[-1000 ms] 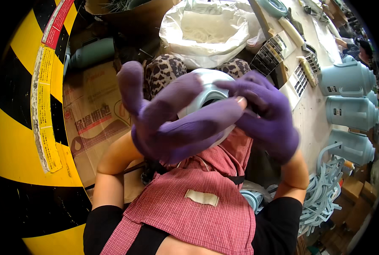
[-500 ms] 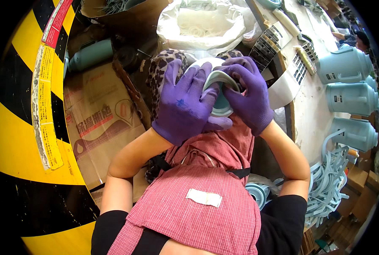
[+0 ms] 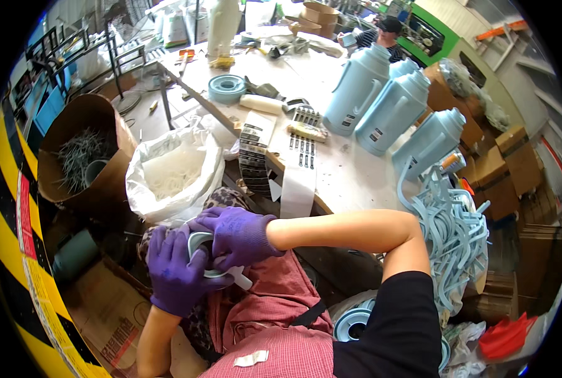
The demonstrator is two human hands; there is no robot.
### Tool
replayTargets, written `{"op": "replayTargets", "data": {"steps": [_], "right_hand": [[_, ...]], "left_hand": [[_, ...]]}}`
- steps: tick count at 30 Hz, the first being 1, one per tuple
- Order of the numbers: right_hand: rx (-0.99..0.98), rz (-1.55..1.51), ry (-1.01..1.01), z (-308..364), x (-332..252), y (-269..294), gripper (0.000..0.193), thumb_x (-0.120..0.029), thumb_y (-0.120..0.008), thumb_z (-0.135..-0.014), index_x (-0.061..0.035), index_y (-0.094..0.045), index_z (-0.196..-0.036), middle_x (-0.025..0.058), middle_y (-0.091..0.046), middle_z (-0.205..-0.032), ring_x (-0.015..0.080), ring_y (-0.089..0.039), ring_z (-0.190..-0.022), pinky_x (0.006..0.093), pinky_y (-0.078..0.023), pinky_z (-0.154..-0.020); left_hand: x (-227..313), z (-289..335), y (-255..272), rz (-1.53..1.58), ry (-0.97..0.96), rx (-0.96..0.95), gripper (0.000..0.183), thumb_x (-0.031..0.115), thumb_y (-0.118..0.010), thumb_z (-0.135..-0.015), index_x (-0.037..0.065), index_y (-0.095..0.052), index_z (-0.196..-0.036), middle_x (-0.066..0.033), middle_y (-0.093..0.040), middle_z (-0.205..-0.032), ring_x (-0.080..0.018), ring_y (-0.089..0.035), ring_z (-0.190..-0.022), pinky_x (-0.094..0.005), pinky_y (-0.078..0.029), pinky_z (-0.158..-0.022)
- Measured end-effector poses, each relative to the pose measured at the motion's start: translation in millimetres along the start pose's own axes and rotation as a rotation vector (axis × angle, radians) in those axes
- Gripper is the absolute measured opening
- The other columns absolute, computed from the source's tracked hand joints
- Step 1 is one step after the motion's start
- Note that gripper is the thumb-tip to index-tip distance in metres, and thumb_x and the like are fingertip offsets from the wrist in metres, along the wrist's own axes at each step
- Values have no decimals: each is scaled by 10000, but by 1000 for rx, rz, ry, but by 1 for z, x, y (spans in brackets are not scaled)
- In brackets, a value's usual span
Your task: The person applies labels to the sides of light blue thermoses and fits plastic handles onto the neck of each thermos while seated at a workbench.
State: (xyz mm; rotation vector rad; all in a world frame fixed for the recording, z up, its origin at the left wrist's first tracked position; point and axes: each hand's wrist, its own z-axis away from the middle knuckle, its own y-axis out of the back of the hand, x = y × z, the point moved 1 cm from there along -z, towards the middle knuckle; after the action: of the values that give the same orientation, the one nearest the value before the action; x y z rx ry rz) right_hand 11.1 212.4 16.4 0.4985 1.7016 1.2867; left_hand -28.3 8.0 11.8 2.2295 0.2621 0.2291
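Observation:
Both my hands wear purple gloves and meet over my lap on a pale blue round plastic part (image 3: 200, 244) with a white tab sticking out below it. My left hand (image 3: 175, 272) cups the part from underneath and from the left. My right hand (image 3: 238, 234) presses on it from the right with fingers curled over its rim. Most of the part is hidden by the gloves. A red checked apron (image 3: 275, 315) covers my lap under the hands.
A white bag of pale rings (image 3: 174, 171) and a brown drum of metal pieces (image 3: 82, 151) stand beyond my knees. Three pale blue jugs (image 3: 391, 113) stand on the worktable (image 3: 344, 170). Blue handles (image 3: 457, 233) hang heaped at right. Another person (image 3: 385, 31) works far back.
The view has swung upward to take in the worktable and jugs. My hands have dropped lower toward my lap, still together on the round blue part.

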Motion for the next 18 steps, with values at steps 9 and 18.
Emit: {"op": "replayTargets", "data": {"steps": [9, 18], "right_hand": [[-72, 255, -384, -17, -11, -4, 433, -344, -817, -765, -186, -765, -1165, 13, -657, -1342, 275, -607, -1216, 416, -554, -949], [128, -180, -134, 15, 7, -23, 330, -527, -727, -795, -240, -855, -898, 243, -495, -1535, 439, -439, -1364, 495, -367, -1159]], "left_hand": [[-12, -6, -13, -109, -138, -196, 673, 651, -650, -870, -6, -685, -1010, -290, -682, -1166, -464, -651, -1119, -624, -402, -1126], [-19, 0, -14, -6, -168, -130, 610, 627, -650, -901, 17, -647, -912, -304, -654, -1271, -503, -607, -1217, -647, -417, -1077]]}}
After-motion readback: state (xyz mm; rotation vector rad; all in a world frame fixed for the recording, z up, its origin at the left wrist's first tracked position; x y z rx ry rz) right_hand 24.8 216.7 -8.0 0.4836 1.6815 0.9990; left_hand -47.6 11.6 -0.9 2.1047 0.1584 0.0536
